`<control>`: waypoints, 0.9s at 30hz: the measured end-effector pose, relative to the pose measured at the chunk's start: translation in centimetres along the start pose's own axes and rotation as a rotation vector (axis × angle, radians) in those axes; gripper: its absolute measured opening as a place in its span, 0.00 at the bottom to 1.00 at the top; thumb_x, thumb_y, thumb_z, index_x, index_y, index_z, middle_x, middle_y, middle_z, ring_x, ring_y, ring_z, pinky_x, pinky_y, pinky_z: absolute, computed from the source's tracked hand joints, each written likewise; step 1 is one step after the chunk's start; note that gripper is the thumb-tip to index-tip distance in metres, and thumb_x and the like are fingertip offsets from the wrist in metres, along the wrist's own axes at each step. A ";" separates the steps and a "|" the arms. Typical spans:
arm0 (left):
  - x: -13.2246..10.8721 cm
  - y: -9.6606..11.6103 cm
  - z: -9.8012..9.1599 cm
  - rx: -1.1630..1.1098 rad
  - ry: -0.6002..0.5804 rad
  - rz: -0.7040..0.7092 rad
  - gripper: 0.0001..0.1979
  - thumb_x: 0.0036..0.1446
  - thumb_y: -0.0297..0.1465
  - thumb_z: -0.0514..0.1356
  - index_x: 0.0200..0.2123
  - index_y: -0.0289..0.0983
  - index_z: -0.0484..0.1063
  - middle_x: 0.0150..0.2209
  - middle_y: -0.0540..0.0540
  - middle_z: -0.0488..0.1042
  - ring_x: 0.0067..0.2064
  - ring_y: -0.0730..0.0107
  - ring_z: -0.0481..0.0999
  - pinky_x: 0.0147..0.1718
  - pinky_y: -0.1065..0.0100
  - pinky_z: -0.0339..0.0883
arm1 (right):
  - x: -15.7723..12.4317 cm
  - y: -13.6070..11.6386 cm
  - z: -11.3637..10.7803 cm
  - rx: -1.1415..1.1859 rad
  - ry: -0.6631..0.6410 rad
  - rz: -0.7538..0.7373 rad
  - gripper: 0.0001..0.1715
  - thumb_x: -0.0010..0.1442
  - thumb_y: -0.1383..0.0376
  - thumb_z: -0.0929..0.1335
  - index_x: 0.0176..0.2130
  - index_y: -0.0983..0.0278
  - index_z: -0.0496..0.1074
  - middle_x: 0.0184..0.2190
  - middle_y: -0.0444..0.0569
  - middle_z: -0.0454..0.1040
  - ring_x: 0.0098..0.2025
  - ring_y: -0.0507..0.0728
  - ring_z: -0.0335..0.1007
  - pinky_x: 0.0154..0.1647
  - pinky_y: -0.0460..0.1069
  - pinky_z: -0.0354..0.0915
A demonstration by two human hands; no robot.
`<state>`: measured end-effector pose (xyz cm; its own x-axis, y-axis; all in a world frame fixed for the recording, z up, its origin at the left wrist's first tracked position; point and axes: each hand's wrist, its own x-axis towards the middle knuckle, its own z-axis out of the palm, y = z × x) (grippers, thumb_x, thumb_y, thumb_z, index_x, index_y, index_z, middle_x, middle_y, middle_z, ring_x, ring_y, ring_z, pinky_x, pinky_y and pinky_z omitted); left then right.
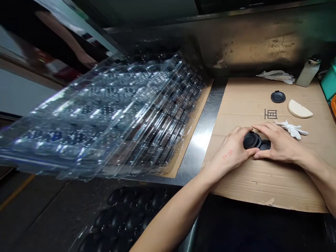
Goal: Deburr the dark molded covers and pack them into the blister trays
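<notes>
Far left: a co-worker's arm (63, 36), behind stacked clear plastic trays (105, 108). Next, the left hand (234, 146), thumb and fingers curled round overlapping black discs (251, 140), over a cardboard sheet (262, 183). Right hand (282, 141) grips the discs' other side, thumbs nearly meeting. Further right: crumpled white cloth (293, 130), off-white half-round pad (300, 110), capped bottle (308, 72).

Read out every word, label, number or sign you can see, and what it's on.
Black printed character on the cardboard sheet: too unclear to quote.
Pale marking on the dark upper panel: too small to read.
Red marks on the left hand: blurred, possibly not writing.
Nothing else legible.
</notes>
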<state>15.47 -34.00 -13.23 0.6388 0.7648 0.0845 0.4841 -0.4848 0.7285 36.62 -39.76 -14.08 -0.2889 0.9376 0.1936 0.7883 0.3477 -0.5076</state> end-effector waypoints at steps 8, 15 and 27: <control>1.4 -3.2 -4.7 0.161 0.000 0.049 0.34 0.44 0.46 0.77 0.51 0.39 0.72 0.52 0.41 0.75 0.56 0.51 0.71 0.58 0.50 0.66 | -0.7 -0.4 -1.0 -0.079 -0.061 0.091 0.66 0.43 0.38 0.79 0.71 0.53 0.57 0.63 0.58 0.67 0.63 0.76 0.65 0.61 0.71 0.65; 4.5 -3.3 -4.3 0.123 -0.306 0.308 0.40 0.44 0.45 0.77 0.60 0.44 0.72 0.62 0.41 0.68 0.65 0.44 0.62 0.64 0.45 0.59 | -1.3 -2.0 -2.6 -0.103 -0.174 0.174 0.59 0.44 0.43 0.80 0.68 0.52 0.61 0.53 0.55 0.74 0.53 0.73 0.73 0.48 0.65 0.73; 3.3 -2.6 -1.7 0.098 -0.341 0.358 0.32 0.53 0.43 0.74 0.59 0.43 0.73 0.50 0.42 0.74 0.53 0.54 0.68 0.55 0.52 0.68 | -2.2 -0.4 -5.3 -0.114 -0.281 0.397 0.45 0.51 0.52 0.76 0.64 0.59 0.65 0.53 0.57 0.77 0.50 0.71 0.76 0.48 0.61 0.72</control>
<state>15.29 -29.47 -13.65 0.9261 0.3691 0.0787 0.2425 -0.7417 0.6254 39.86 -42.01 -9.85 -0.0772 0.9683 -0.2374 0.9171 -0.0244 -0.3978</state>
